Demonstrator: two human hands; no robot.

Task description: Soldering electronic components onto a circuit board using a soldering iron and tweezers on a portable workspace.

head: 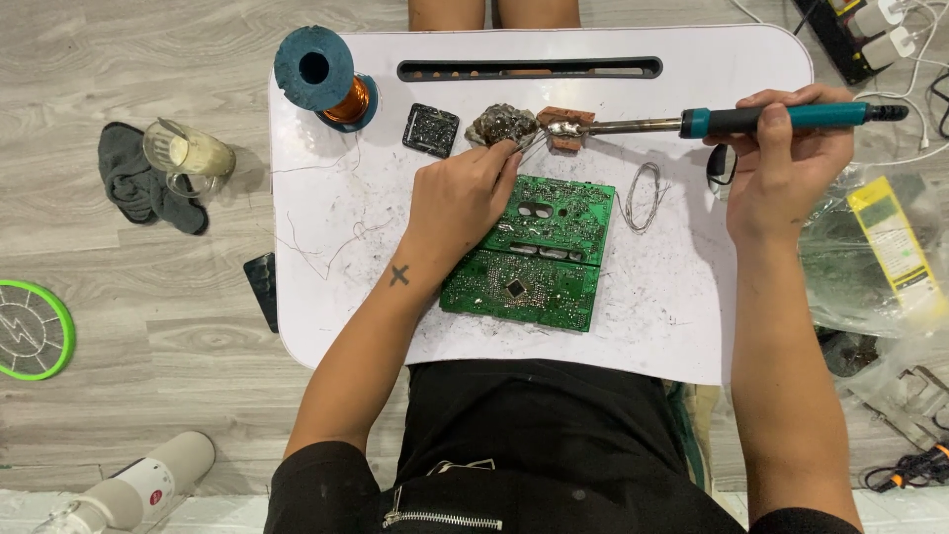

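Currently our right hand (pixel 786 168) has its fingers wrapped round the teal-and-black handle of the soldering iron (pixel 727 121); we'd judge it light and stiff, held only by the handle, since the metal tip by the brown pad (pixel 570 129) is probably hot. Left hand (pixel 457 203) fingers pinch thin silver solder wire (pixel 529 148) near that tip; it looks soft and bendy. Green circuit board (pixel 534 252) lies flat mid-bench (pixel 346 287). Yellow-labelled clear plastic bag (pixel 890 247) sits off the right edge.

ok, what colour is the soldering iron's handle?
Teal with a black grip, on the soldering iron handle in the right hand; the head view shows it.
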